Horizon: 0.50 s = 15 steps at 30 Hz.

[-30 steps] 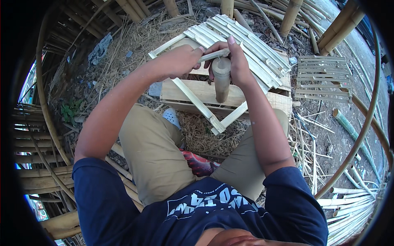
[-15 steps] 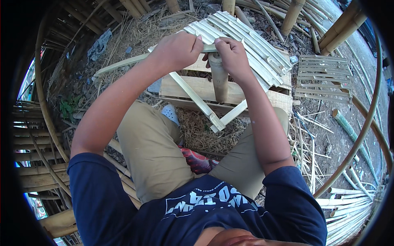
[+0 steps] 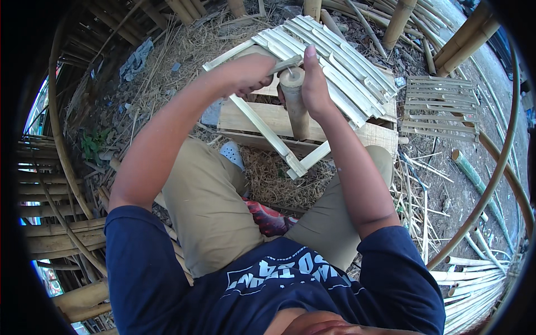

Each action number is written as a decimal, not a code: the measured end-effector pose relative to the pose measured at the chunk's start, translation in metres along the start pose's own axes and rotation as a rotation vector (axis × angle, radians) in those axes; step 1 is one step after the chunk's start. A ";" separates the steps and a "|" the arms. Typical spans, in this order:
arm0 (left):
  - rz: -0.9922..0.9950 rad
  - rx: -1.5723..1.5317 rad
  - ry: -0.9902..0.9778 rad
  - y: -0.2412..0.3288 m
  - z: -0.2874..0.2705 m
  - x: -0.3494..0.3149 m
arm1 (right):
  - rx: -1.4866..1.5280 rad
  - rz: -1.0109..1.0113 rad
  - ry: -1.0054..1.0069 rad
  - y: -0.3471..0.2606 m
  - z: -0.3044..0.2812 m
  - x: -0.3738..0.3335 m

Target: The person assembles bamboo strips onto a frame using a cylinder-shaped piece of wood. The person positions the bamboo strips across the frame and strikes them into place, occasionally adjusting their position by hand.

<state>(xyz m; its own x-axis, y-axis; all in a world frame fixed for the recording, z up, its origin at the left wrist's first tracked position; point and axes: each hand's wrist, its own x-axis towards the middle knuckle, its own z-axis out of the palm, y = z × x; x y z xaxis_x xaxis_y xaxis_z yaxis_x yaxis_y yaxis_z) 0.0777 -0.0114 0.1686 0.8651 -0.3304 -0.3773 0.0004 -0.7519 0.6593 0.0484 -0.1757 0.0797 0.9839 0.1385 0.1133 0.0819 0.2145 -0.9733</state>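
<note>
My left hand (image 3: 252, 75) is closed on a narrow greyish-green strip (image 3: 286, 65), seen end-on enough that its length and kind are unclear. Its tip lies over the top of a short bamboo post (image 3: 297, 114), which stands upright against a low wooden bench. Round the upper post wraps my right hand (image 3: 314, 86), thumb pointing up and some fingertips showing on the post's far left side. A thin pale line, perhaps a nail, shows at the post top. Behind the hands, a panel of pale split-bamboo slats (image 3: 329, 61) rests on the bench, with its V-shaped frame strips (image 3: 265, 134) jutting toward me.
The wooden bench (image 3: 365, 137) stands just before my knees. To the right lie a smaller slatted panel (image 3: 441, 103), a green bamboo pole (image 3: 474, 176) and a bundle of bamboo sticks (image 3: 474, 279). Curved bamboo (image 3: 58, 123) arches at the left. Shavings cover the ground.
The long strip that reached out to the left no longer shows there. My left hand has dropped slightly and turned, and my right thumb has lifted from a pinch to point up.
</note>
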 end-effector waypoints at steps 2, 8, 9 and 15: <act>-0.193 -0.043 -0.115 0.008 -0.011 -0.007 | -0.081 -0.053 0.022 0.001 0.003 0.003; -0.087 0.052 -0.038 0.014 -0.024 -0.014 | -0.003 0.008 -0.042 -0.009 0.001 0.001; -0.126 0.011 -0.021 0.011 -0.025 -0.012 | -0.001 0.008 -0.043 -0.009 0.002 0.000; -0.191 -0.059 -0.086 -0.011 -0.014 -0.001 | -0.072 0.041 -0.030 -0.013 0.005 -0.004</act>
<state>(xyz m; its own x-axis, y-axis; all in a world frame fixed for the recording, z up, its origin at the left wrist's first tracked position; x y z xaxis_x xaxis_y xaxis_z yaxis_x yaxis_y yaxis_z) 0.0838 0.0058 0.1708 0.8007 -0.2341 -0.5514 0.1922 -0.7714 0.6067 0.0426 -0.1741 0.0929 0.9816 0.1743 0.0781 0.0542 0.1380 -0.9889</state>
